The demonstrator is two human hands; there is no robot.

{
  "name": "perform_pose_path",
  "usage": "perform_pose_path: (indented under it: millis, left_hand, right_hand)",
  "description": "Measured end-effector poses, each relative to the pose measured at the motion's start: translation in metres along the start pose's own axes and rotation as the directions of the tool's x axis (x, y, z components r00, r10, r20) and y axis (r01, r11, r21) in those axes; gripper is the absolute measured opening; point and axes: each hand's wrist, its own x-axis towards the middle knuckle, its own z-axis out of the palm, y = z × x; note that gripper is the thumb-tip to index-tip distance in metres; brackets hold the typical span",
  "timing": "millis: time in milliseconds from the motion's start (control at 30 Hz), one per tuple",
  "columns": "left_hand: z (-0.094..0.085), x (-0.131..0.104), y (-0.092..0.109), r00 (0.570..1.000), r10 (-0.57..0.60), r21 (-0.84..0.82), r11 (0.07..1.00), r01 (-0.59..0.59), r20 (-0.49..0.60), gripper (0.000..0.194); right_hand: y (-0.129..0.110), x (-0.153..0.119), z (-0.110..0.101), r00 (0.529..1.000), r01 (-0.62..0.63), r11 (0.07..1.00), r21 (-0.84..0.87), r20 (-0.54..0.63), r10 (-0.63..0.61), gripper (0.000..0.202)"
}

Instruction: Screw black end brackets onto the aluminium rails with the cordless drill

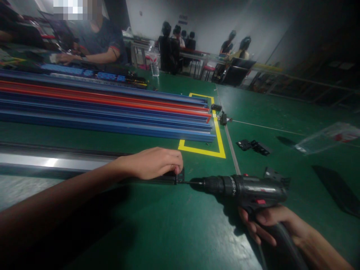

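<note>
My left hand (157, 163) has its fingers curled and pressed onto a small black end piece (182, 174) at the tip of a long silver-and-black metal profile (50, 162). The profile runs in from the left edge, partly covered by my wrist and forearm. A black power drill (261, 189) lies level in the grip of my right hand (267, 225), whose fingers wrap its handle. The drill's long thin bit points left and its tip meets the end piece; whether it sits in a screw is too small to tell.
Blue profiles (157, 132) and orange-red profiles (140, 101) lie behind, ending inside a yellow tape outline (221, 140). Black parts (253, 146), a clear plastic bottle (329, 137) and a dark flat object (336, 189) are on the green table (182, 232). A person (98, 45) works opposite.
</note>
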Motion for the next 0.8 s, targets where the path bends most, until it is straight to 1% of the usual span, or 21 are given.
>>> perform_pose_path:
  millis: [233, 433, 800]
  left_hand:
    - [0.0005, 0.0000, -0.0008, 1.000, -0.002, 0.009, 1.000, 0.002, -0.004, 0.020]
    - [0.0002, -0.0005, -0.0009, 1.000, 0.009, 0.008, 1.000, -0.009, -0.003, 0.021]
    - [0.0004, -0.0004, -0.0011, 1.000, -0.015, 0.004, 1.000, 0.015, 0.005, 0.023]
  right_hand:
    - [-0.0016, -0.0002, 0.0012, 1.000, -0.024, 1.000, -0.004, -0.015, 0.024, 0.030]
    - [-0.0031, 0.0001, 0.0061, 1.000, -0.008, 1.000, 0.021, -0.012, 0.008, 0.030]
    - [-0.0048, 0.0030, 0.0092, 1.000, 0.007, 1.000, 0.024, 0.005, -0.007, 0.032]
